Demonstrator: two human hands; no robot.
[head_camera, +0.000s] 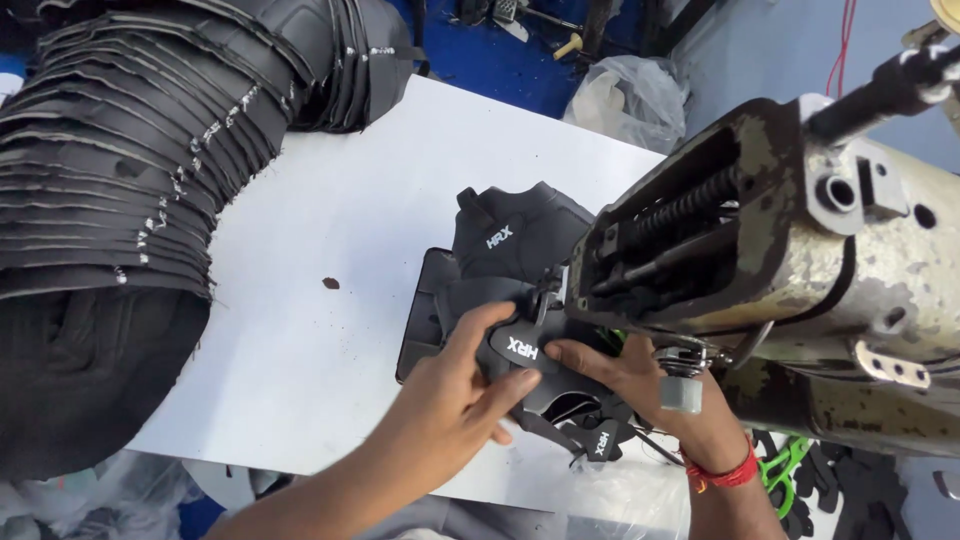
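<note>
A worn industrial sewing machine head (790, 250) fills the right side. Under its needle area lies a black shoe-upper piece (520, 345) with a small white mark. My left hand (455, 400) presses on that piece from the left, fingers spread over it. My right hand (640, 385), with a red thread band at the wrist, pinches the same piece from the right, just below the machine. More joined black pieces (520, 235) trail away behind the needle onto the white table (330, 370).
A long stack of black cut pieces with white stitches (130, 170) curves along the left and back. A black pile (80, 380) sits at the near left. A clear plastic bag (630, 95) lies at the back. Green and black parts (800, 475) lie at the lower right.
</note>
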